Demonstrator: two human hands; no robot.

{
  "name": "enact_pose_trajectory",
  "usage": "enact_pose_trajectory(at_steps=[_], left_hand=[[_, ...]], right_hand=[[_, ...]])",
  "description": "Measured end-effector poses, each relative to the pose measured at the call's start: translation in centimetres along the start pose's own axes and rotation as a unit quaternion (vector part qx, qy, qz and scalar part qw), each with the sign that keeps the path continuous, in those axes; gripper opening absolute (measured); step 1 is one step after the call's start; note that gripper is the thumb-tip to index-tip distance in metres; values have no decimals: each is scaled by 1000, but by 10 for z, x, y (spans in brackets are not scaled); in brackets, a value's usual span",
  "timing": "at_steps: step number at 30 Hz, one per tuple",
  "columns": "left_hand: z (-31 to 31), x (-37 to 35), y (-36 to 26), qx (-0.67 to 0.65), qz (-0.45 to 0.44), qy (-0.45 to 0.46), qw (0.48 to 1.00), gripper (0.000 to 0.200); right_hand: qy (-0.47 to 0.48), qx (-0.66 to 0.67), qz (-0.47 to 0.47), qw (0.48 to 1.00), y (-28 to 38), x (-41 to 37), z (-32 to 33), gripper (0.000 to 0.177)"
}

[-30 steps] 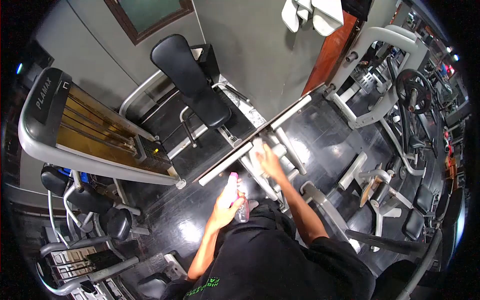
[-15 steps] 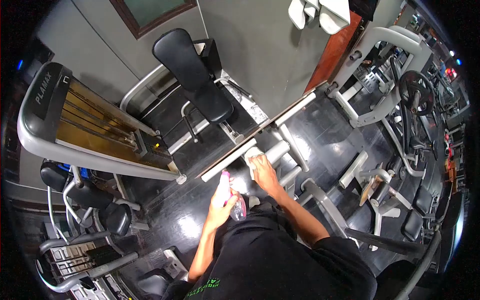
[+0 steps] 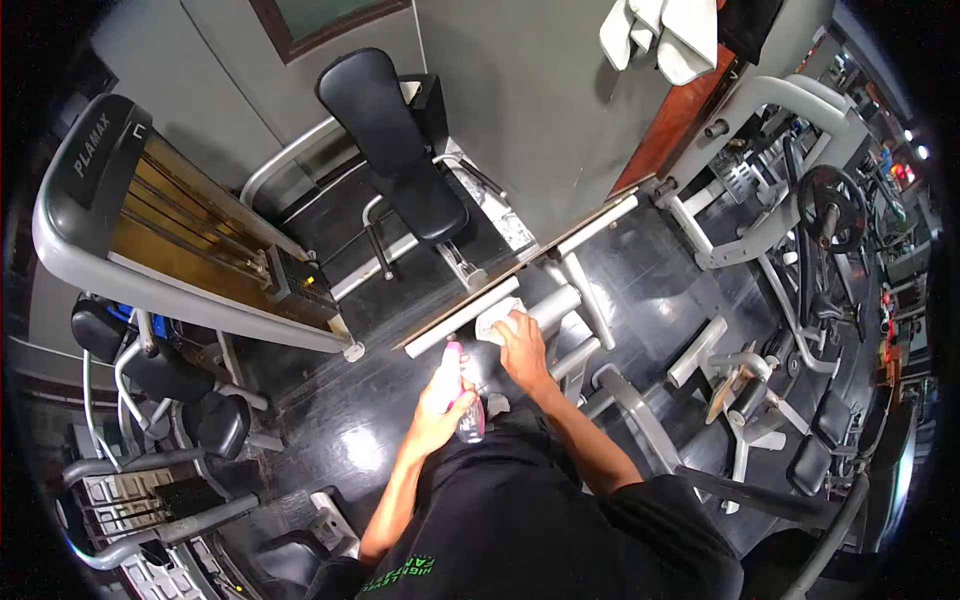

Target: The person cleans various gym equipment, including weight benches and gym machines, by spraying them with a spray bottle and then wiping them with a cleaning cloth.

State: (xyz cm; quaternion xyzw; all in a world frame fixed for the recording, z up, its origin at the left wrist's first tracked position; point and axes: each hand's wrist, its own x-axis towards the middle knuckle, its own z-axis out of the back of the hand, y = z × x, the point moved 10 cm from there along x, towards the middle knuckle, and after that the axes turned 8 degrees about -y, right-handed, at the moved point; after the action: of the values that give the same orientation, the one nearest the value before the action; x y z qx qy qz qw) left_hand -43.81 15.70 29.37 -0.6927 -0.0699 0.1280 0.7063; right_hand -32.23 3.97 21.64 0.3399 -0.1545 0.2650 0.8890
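Observation:
My left hand (image 3: 432,412) is wrapped round a small spray bottle with a pink and white top and a clear body (image 3: 471,426). The bottle is held in front of my body, over the dark floor. To its right, my right hand (image 3: 524,357) grips a crumpled white cloth (image 3: 495,320). That cloth lies against the end of a light-coloured round bar (image 3: 556,304) on a machine frame. A second pale bar (image 3: 463,318), with a wooden strip along it, passes just beyond both hands.
A black padded seat (image 3: 425,205) stands ahead, beside a weight-stack machine (image 3: 200,240) on the left. White towels (image 3: 685,45) hang at the upper right. A grey curved frame (image 3: 640,410) is close by my right arm. More gym machines line the right side.
The cloth and my right hand have shifted slightly left, and the cloth now looks more spread. My left hand keeps hold of the bottle. The view has shifted a little.

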Motion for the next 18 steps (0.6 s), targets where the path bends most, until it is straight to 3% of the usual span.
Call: enact_pose_trajectory(at_steps=[6,8,10,15,17,18], left_hand=[[10,-3,0,-2,-21,10,1000,40],[16,-9,1,18,-25,19,999,63],[23,-16,-1,19,-32,8,999,63],[40,-34,15,13,4,4,1000,59],[42,-40,18,27,1,12,1000,57],[42,-42,17,43,-1,16,999,56]], right_hand=[[85,-48,-24,995,-28,-72,6,40],[98,-58,-50,992,-47,-99,4,40],[110,-49,-115,986,-55,-112,9,38],[64,-49,-163,983,-53,-117,16,41],[52,7,-240,969,-71,-131,9,54],[15,25,-261,965,-73,-138,15,51]])
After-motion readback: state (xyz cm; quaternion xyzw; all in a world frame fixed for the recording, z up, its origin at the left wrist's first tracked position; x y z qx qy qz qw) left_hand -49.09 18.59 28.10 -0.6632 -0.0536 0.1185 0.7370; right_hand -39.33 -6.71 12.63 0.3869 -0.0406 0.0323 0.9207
